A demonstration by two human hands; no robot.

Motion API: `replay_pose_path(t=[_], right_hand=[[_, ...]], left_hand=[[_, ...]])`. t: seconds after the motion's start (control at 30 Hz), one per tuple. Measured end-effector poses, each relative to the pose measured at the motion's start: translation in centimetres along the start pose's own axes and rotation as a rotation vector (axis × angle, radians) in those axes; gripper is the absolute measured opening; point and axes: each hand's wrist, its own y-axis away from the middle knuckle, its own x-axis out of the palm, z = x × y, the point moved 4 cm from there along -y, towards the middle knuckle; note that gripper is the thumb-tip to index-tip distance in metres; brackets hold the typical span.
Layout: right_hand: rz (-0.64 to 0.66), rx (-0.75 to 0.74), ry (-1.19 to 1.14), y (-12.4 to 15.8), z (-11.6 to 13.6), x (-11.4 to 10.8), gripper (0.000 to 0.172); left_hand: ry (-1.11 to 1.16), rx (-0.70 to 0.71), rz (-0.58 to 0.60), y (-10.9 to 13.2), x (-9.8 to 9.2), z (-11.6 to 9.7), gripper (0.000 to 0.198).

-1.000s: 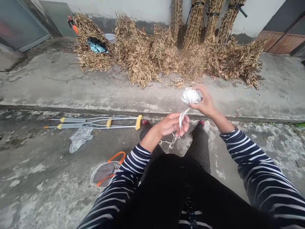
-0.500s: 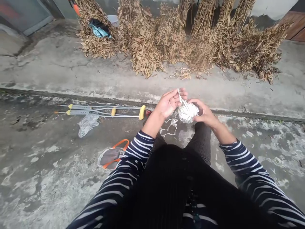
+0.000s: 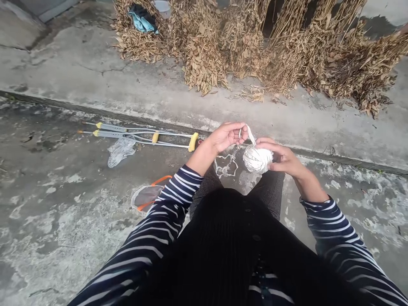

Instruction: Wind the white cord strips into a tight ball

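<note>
The left hand (image 3: pixel 227 137) is held half closed, with the fingers curled in. A white strip (image 3: pixel 250 135) is pinched at its fingertips, but the grip is partly hidden by the fingers. The strip runs down to a ball of white strip (image 3: pixel 257 160). The ball is held up in the air, with the fingers of the right hand (image 3: pixel 286 159) curved over it and the thumb side pressed against it. Part of the ball is hidden by that hand.

Both wrists are bent in, and the arms come out of striped sleeves (image 3: pixel 180 191). Below the hands, a tangle of thin white string (image 3: pixel 225 165) is seen on the concrete ground (image 3: pixel 57 221), and it cannot be told if it is joined to the ball. Dark trousers (image 3: pixel 270 191) are seen under the hands, and much of the lower middle is blocked by the person's dark top.

Open ground is seen on both sides. A pair of crutches (image 3: pixel 110 134) and a clear plastic bag (image 3: pixel 121 152) lie to the left. An orange-strapped thing (image 3: pixel 145 197) is partly hidden by the left sleeve. Past a low step edge (image 3: pixel 344 161), heaps of dried plants (image 3: pixel 204 51) are cut off by the top edge.
</note>
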Motion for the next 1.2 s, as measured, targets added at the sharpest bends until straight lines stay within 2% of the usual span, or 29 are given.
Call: replay_pose_path(t=[0.1,0.2,0.33,0.43,0.57,0.7,0.8,0.9,1.03,1.2], right_hand=[[0.067,0.034,0.023,-0.1,0.0,-0.1,0.057],[0.094,0.073,-0.006,-0.3,0.1,-0.1,0.053],[0.102,0.109,-0.061,-0.6,-0.3,0.3,0.046],[0.062,0.109,-0.099,-0.7,-0.9,0.7,0.045],[-0.08,0.134,-0.217,-0.6,-1.6,0.8,0.052],[-0.169,0.162,-0.352,-0.2,-1.6,0.4,0.057],[-0.191,0.189,-0.434,0.2,-1.8,-0.1,0.056],[-0.202,0.22,-0.502,0.5,-2.4,-0.5,0.057],[-0.22,0.243,-0.598,0.8,-2.9,-0.7,0.06],[-0.309,0.217,-0.661,1.6,-2.5,-0.8,0.055]], left_hand=[[-0.079,-0.035,0.012,-0.2,-0.5,-0.4,0.022],[-0.202,-0.07,0.041,-0.6,-1.1,-1.1,0.025],[-0.408,-0.18,0.089,-1.3,-2.8,-1.8,0.025],[-0.527,-0.148,0.094,-2.2,-4.4,-2.0,0.016],[-0.63,-0.16,0.081,-3.1,-5.2,-0.8,0.008],[-0.549,-0.044,-0.019,-2.5,-3.4,0.4,0.011],[-0.41,-0.012,0.047,-1.5,-0.9,1.6,0.016],[-0.336,-0.037,0.106,-1.2,0.6,3.1,0.021],[-0.378,-0.037,0.157,-1.8,0.8,4.0,0.016],[-0.454,-0.115,0.327,-1.4,0.7,2.9,0.023]])
